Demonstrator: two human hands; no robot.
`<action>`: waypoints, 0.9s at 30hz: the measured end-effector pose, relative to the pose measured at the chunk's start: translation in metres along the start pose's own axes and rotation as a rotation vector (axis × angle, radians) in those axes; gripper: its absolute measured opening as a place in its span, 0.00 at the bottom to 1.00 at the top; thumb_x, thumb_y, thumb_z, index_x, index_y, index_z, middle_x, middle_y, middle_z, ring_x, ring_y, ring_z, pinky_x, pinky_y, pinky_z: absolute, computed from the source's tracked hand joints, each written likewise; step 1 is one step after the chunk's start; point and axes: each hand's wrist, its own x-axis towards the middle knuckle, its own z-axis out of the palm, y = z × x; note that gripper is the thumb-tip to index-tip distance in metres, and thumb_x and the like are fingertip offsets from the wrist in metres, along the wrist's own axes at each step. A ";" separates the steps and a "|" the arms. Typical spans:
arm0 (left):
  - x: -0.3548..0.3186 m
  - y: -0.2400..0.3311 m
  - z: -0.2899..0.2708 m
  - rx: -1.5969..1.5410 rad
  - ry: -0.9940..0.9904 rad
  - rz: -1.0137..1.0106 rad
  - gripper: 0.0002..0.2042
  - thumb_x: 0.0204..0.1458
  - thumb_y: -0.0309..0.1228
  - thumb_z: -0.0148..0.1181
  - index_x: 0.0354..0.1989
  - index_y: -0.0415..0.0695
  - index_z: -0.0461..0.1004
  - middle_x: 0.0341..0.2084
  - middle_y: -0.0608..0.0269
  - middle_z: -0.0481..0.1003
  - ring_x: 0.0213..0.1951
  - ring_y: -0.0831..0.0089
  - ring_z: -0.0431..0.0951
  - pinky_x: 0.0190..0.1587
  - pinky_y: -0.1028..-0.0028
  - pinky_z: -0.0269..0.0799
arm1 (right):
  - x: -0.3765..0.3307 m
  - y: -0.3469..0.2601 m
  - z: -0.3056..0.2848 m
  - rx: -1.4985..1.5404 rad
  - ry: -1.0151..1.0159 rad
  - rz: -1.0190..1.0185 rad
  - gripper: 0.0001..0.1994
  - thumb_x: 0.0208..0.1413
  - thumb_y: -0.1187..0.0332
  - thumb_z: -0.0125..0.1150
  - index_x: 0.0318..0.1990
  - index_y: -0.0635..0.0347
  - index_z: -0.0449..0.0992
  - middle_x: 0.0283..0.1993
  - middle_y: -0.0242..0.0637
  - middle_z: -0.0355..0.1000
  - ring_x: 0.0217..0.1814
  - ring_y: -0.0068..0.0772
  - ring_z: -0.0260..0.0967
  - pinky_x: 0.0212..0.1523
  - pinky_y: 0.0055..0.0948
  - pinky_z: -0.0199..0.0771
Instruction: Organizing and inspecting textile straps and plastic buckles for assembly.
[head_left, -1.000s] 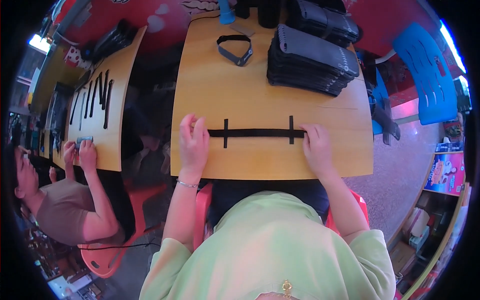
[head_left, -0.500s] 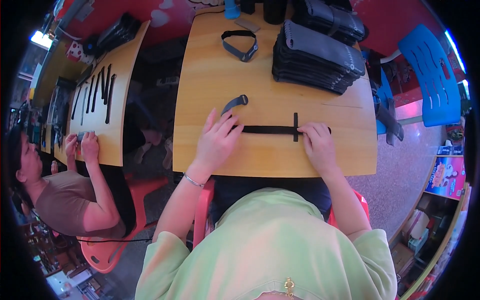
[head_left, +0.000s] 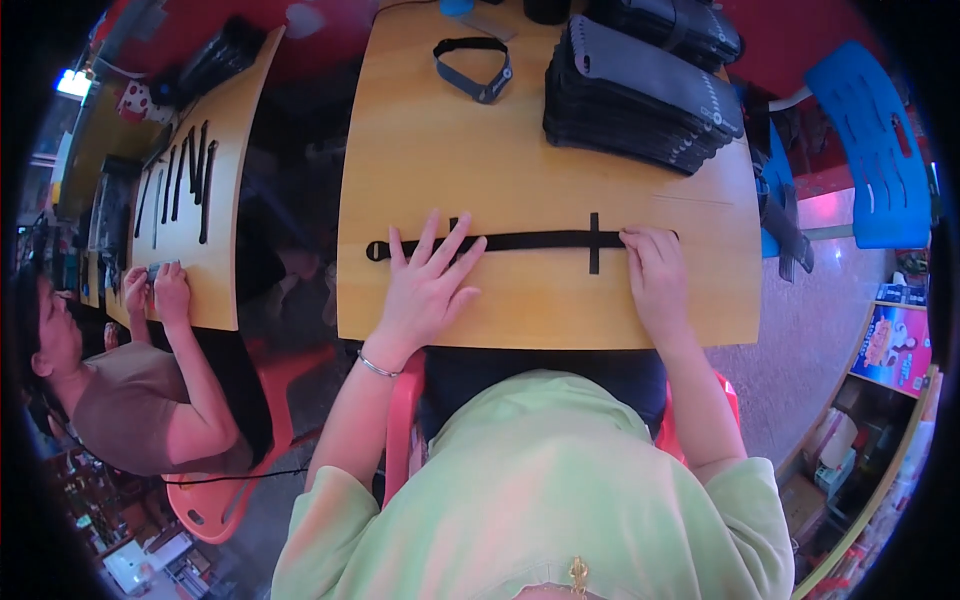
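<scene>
A black strap [head_left: 535,240] lies stretched flat across the wooden table, a ring-like loop at its left end. My left hand [head_left: 425,290] rests on its left part with the fingers spread, covering some of the strap. At the right end my right hand [head_left: 658,275] has its fingers drawn together on the strap. A short dark crosspiece [head_left: 594,262] runs across the strap just left of that hand; whether it is a mark or a separate strip I cannot tell. Further back, a grey strap [head_left: 476,88] sits closed in a loop.
A tall stack of dark grey flat pieces [head_left: 640,85] stands at the table's back right. On the left, a person [head_left: 140,400] works at another table [head_left: 215,285] with several dark straps on it. A blue chair [head_left: 872,150] stands to the right.
The strap's left part, curled up before, now lies straight to the left. My left hand has spread its fingers over it, and my right hand has shifted slightly right. The view has tilted a little.
</scene>
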 end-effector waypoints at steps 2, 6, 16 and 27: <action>0.000 -0.002 -0.001 -0.036 -0.060 0.016 0.32 0.52 0.55 0.47 0.63 0.52 0.60 0.66 0.66 0.53 0.67 0.61 0.49 0.61 0.36 0.31 | -0.002 -0.001 0.001 -0.001 -0.052 -0.014 0.11 0.47 0.79 0.57 0.40 0.63 0.74 0.44 0.41 0.71 0.47 0.44 0.67 0.47 0.35 0.69; 0.004 -0.005 -0.003 -0.042 -0.138 0.058 0.38 0.50 0.63 0.40 0.66 0.53 0.54 0.66 0.68 0.51 0.68 0.63 0.47 0.61 0.35 0.26 | -0.002 -0.019 -0.001 0.060 -0.231 -0.096 0.21 0.48 0.73 0.59 0.53 0.59 0.70 0.56 0.42 0.65 0.59 0.45 0.61 0.57 0.37 0.63; 0.001 -0.007 -0.003 -0.098 -0.147 0.001 0.38 0.50 0.62 0.42 0.66 0.50 0.53 0.67 0.67 0.51 0.68 0.66 0.49 0.64 0.40 0.27 | -0.011 -0.029 -0.007 -0.202 -0.481 -0.032 0.36 0.50 0.52 0.58 0.66 0.52 0.54 0.70 0.40 0.47 0.73 0.44 0.41 0.69 0.45 0.41; -0.021 -0.017 -0.009 -0.053 -0.069 -0.073 0.46 0.48 0.62 0.47 0.67 0.38 0.45 0.67 0.52 0.47 0.69 0.61 0.45 0.67 0.50 0.29 | -0.014 -0.028 -0.014 -0.128 -0.404 -0.067 0.35 0.52 0.54 0.57 0.66 0.56 0.53 0.70 0.41 0.48 0.72 0.42 0.43 0.69 0.46 0.39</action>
